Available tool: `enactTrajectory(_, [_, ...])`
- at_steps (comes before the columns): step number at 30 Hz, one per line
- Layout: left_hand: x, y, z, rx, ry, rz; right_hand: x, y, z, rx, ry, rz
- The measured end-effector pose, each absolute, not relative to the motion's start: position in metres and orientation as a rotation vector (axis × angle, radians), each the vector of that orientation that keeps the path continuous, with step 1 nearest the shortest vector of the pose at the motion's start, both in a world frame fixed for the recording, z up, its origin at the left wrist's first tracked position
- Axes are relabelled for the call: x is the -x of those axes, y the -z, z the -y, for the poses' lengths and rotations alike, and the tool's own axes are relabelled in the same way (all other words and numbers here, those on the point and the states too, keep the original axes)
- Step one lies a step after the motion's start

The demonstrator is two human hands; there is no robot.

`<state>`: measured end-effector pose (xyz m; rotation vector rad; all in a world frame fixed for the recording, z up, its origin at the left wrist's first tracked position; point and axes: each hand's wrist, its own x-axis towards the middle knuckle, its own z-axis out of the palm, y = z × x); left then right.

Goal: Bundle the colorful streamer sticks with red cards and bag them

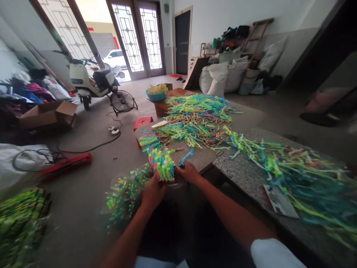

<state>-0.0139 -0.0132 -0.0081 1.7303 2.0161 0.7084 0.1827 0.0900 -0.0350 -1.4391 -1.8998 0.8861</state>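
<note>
My left hand (152, 191) and my right hand (189, 172) are both closed around the base of a bundle of bright pink, green and yellow fringed sticks (162, 163), held upright at the table's near corner. Just below and left of it sits a clear bag of similar coloured pieces (126, 191). Spread over the stone table (245, 171) beyond my hands lie heaps of green, blue and yellow fringed strips (195, 119), with more along the right side (306, 175).
A paper card (279, 201) lies on the table at right. A red stool (142, 122), floor fan (122, 101), scooter (89, 80), cardboard box (48, 113), blue bowl (156, 95) and white sacks (220, 76) stand around. Green bundles (19, 219) lie lower left.
</note>
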Motion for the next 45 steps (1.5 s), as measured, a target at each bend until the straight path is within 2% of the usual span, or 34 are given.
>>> enactTrajectory(10, [0.016, 0.008, 0.013, -1.774, -0.717, -1.981, -0.184, 0.008, -0.085, 1.327, -0.715, 2.291])
enactTrajectory(21, [0.018, 0.013, 0.012, -1.779, -0.704, -2.020, -0.181, 0.013, -0.078, 1.396, -0.667, 2.318])
enactTrajectory(35, [0.024, 0.018, 0.011, -1.796, -0.670, -1.980, -0.171, -0.005, -0.074, 1.519, -0.544, 2.541])
enactTrajectory(45, [0.025, 0.020, 0.011, -1.799, -0.622, -2.045, -0.179, -0.003, -0.086, 1.308, -0.559, 2.563])
